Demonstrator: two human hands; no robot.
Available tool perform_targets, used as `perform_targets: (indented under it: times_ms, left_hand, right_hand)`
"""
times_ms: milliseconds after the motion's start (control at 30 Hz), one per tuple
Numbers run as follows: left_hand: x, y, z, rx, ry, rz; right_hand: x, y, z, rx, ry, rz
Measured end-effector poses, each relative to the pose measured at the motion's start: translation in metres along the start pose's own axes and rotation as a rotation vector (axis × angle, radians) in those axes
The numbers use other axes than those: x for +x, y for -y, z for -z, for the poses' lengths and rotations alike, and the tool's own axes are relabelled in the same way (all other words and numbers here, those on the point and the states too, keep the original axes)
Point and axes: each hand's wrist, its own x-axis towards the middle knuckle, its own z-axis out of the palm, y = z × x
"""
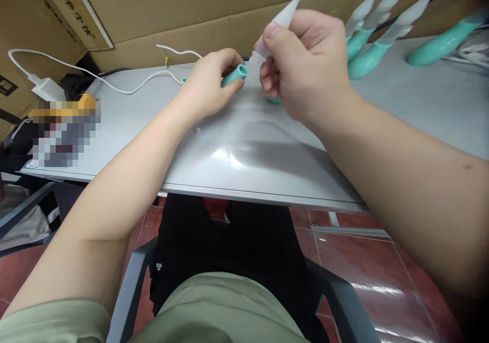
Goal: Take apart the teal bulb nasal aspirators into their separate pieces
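Note:
My left hand (214,81) is closed around a teal tubular handle (236,75) just above the table. The handle's round open end faces right, and part of it is hidden under my palm. My right hand (301,58) pinches a translucent white tapered nozzle (289,13) between thumb and fingers. Its thin tip points up and right, and its wide lower end hangs near the handle's open end, apart from it. Below my right fingers, a bit of another teal piece (274,99) shows, mostly hidden.
Several teal handles with white nozzles (372,58) stand at the back right, beside another teal handle (439,45). A white cable (126,89) runs from a white charger (49,88) toward my left hand. Cardboard (160,12) walls the back of the grey table (229,180). A blurred-out item (63,134) lies left.

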Motion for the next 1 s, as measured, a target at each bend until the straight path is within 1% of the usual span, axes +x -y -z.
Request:
perform_targets:
  times_ms: [100,233,333,433,500,533,567,600,633,700,733,767,800,833,933,1000]
  left_hand:
    - [0.006,0.005,-0.004,0.070,-0.023,-0.003]
    - [0.005,0.005,-0.004,0.205,-0.032,0.094]
    - [0.002,0.007,-0.003,0.247,-0.015,0.110]
    - [0.000,0.008,0.002,0.177,-0.018,0.040]
    - [0.000,0.003,0.008,0.096,-0.072,-0.055]
    - [0.000,-0.002,0.012,0.042,-0.123,-0.094]
    - [-0.002,-0.008,0.017,-0.024,-0.173,-0.101]
    - [-0.004,-0.016,0.021,-0.108,-0.191,-0.092]
    - [-0.006,-0.024,0.026,-0.190,-0.172,-0.043]
    - [-0.013,-0.039,0.032,-0.255,-0.001,0.036]
    - [-0.016,-0.046,0.034,-0.266,0.123,0.035]
    - [-0.018,-0.050,0.036,-0.274,0.220,0.024]
    - [-0.020,-0.053,0.036,-0.261,0.286,0.009]
    - [-0.021,-0.054,0.036,-0.240,0.317,0.003]
    - [-0.021,-0.049,0.036,-0.113,0.272,0.059]
    - [-0.021,-0.043,0.035,-0.099,0.267,0.088]
  right_hand:
    - [-0.001,0.001,0.001,-0.030,0.029,0.012]
    - [-0.001,0.000,0.000,-0.025,0.063,0.002]
    - [-0.004,-0.002,0.001,-0.106,0.112,-0.080]
    - [-0.008,-0.002,0.000,-0.153,0.175,-0.154]
    - [-0.009,-0.002,0.000,-0.146,0.180,-0.175]
    - [-0.009,-0.001,-0.001,-0.139,0.171,-0.186]
    - [-0.009,-0.001,-0.001,-0.140,0.164,-0.200]
    - [-0.009,-0.001,-0.002,-0.136,0.162,-0.203]
    - [-0.009,-0.001,-0.002,-0.125,0.163,-0.197]
    - [-0.008,-0.003,-0.001,-0.098,0.182,-0.163]
    - [-0.007,-0.004,0.000,-0.091,0.190,-0.140]
    - [-0.007,-0.005,0.000,-0.089,0.195,-0.122]
    - [-0.007,-0.006,0.002,-0.086,0.194,-0.108]
    - [-0.006,-0.007,0.003,-0.086,0.191,-0.098]
    - [-0.006,-0.009,0.005,-0.102,0.169,-0.073]
    - [-0.006,-0.009,0.005,-0.118,0.155,-0.057]
